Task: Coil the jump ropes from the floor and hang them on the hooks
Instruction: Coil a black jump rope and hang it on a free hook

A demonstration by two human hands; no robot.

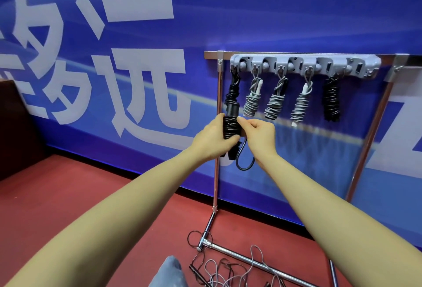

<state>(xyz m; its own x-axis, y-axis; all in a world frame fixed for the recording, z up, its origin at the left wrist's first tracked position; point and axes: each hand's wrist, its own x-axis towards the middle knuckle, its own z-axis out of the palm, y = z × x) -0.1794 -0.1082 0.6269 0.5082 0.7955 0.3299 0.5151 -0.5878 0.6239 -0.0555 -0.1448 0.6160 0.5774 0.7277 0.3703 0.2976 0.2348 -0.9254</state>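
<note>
Beyond my hands stands the chrome rack (216,149), its post rising just behind my left wrist and its foot bar (255,261) running across the red floor (91,195) below my forearms. High above both hands, the grey hook strip (306,65) is fixed to the rack's top rail, so that finished ropes hang free of the floor. Up and to the right of my right hand, three grey coiled ropes (275,102) and one black coiled rope (331,100) dangle from their own hooks, while another black bundle (232,95) hangs directly above my hands from the leftmost hook.

Between my hands sits the black jump rope (231,127) I am working on. My left hand (212,137) is wrapped around the wound bundle to keep the turns from springing loose, I judge, and my right hand (258,131) pinches the cord at the bundle's right side, seemingly to tighten or tuck the last turn. The two hands are close together, almost touching across the coil. Under them a short loose loop (244,161) droops, which suggests the coil is not yet finished and not ready for a hook.

Far below my forearms, loose ropes (228,273), black and grey, lie tangled on the floor by the foot bar, so more coiling is left to do.
</note>
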